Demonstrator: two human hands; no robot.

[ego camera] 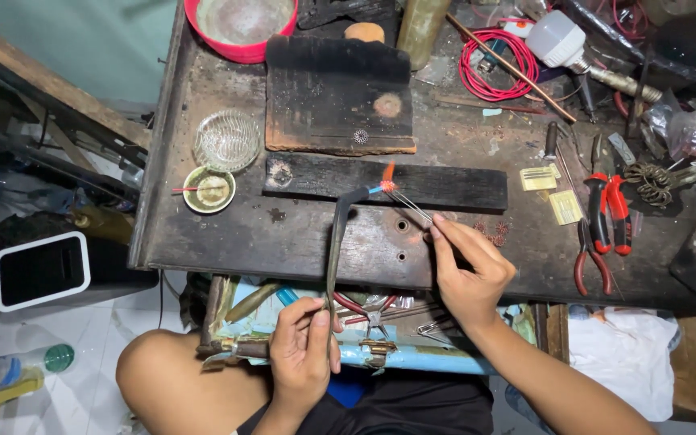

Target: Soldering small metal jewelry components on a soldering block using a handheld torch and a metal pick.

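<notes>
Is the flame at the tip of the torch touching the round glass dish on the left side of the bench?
No. The flame burns over the long charred wooden block, well apart from the glass dish.

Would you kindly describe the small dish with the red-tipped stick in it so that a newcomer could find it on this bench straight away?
Start at the dark workbench and go to its left end, below the red bowl. Beside the ribbed clear glass dish sits the small round dish. Unlike its clear glass neighbour, it is opaque, with a greenish rim and pale inside, and a thin red-tipped stick lies across it.
</notes>
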